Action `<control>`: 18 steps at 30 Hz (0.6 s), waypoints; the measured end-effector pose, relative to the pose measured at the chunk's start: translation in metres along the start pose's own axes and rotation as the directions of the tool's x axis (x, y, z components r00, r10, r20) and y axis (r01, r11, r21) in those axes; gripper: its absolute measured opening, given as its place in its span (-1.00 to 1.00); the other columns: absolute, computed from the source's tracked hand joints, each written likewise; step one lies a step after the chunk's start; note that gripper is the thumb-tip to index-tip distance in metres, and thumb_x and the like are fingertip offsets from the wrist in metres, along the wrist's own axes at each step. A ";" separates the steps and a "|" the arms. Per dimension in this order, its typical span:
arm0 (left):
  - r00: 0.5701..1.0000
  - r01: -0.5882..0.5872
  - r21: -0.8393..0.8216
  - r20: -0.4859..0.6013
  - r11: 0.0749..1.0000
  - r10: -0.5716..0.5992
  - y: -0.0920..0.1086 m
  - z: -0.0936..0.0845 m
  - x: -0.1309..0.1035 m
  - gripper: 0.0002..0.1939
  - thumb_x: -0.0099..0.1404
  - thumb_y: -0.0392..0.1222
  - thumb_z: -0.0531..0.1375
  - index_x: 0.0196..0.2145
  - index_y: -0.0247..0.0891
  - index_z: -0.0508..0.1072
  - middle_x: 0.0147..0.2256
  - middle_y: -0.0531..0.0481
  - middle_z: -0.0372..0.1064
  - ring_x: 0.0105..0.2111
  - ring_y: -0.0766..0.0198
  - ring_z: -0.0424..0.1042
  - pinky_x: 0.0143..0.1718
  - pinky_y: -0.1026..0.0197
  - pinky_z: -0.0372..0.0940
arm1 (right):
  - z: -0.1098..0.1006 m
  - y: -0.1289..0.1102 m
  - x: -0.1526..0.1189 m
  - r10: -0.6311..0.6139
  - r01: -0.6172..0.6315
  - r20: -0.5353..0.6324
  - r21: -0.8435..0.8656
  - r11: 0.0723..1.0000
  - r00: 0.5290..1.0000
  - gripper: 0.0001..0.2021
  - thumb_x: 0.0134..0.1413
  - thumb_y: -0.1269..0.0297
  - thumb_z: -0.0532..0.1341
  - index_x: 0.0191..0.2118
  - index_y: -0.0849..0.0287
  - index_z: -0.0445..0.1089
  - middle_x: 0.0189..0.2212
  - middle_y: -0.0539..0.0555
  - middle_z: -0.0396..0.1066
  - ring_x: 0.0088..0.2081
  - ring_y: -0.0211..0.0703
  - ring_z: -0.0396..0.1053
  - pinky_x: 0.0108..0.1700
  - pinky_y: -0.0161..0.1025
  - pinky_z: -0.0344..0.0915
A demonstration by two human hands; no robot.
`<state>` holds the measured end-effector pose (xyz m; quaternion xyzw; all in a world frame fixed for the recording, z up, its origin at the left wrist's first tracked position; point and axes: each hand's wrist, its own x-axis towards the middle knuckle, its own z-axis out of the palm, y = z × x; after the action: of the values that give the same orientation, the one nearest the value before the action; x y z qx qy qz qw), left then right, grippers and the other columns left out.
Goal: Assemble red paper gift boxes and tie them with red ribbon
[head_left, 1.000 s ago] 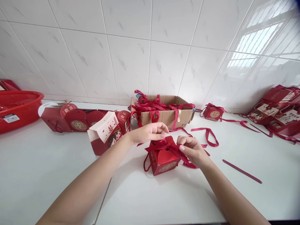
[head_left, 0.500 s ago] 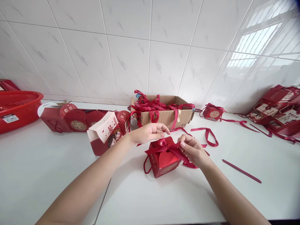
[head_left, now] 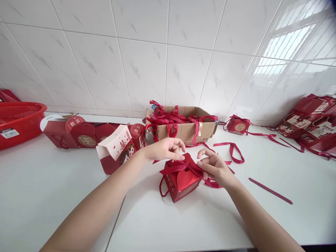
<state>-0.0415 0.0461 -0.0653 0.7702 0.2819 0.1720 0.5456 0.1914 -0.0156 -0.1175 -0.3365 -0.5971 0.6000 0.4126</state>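
Note:
A small red gift box (head_left: pixel 183 187) stands on the white table, with a dark red ribbon (head_left: pixel 172 169) tied in a bow across its top and a cord handle at its left side. Just above the box's back left edge is my left hand (head_left: pixel 168 149), fingers curved and apart, holding nothing. My right hand (head_left: pixel 214 168) is at the box's right side, thumb and fingers closed on the right part of the ribbon, its index finger raised.
Behind the box is a cardboard carton (head_left: pixel 181 134) full of ribbons. Red boxes (head_left: pixel 84 134) and a red basket (head_left: pixel 21 136) are at left. Stacked boxes (head_left: pixel 299 120), a small box (head_left: pixel 238 125) and ribbon pieces (head_left: pixel 270 190) lie at right.
The front of the box has shifted slightly down and left. My right hand has moved slightly down along the ribbon, its index finger lifting. My left thumb has come down toward the box top.

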 end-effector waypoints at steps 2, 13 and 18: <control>1.000 -0.006 0.005 -0.005 1.000 0.006 -0.001 0.001 0.000 -0.72 0.17 -0.07 0.28 -0.25 -0.25 0.33 -0.61 0.21 0.07 -0.59 0.43 0.07 -0.46 0.30 0.12 | 0.001 -0.003 -0.001 -0.002 0.002 -0.013 -0.037 0.999 1.000 -0.76 0.13 0.15 0.24 -0.23 0.13 0.19 -0.70 -0.12 0.32 -0.69 -0.41 0.08 -0.62 -0.42 -0.08; 0.998 -0.034 0.141 -0.051 0.989 0.042 -0.002 -0.001 -0.002 -0.75 0.20 -0.07 0.23 -0.32 -0.26 0.26 -0.61 0.20 0.08 -0.60 0.45 0.03 -0.54 0.34 0.05 | 0.000 -0.002 -0.003 0.006 -0.011 -0.034 -0.135 0.991 0.999 -0.77 0.14 0.13 0.21 -0.27 0.14 0.19 -0.72 -0.13 0.26 -0.66 -0.40 0.14 -0.59 -0.44 0.03; 0.997 -0.022 0.155 -0.073 0.988 0.033 -0.001 -0.004 -0.003 -0.74 0.20 -0.07 0.23 -0.31 -0.26 0.24 -0.60 0.20 0.09 -0.60 0.45 0.03 -0.53 0.35 0.06 | 0.001 0.000 -0.002 0.006 -0.008 -0.012 -0.130 0.991 1.000 -0.76 0.13 0.12 0.22 -0.29 0.15 0.20 -0.71 -0.14 0.21 -0.64 -0.38 0.15 -0.58 -0.42 0.03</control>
<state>-0.0461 0.0477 -0.0652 0.8069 0.3042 0.1861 0.4708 0.1911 -0.0180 -0.1175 -0.3681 -0.6315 0.5594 0.3909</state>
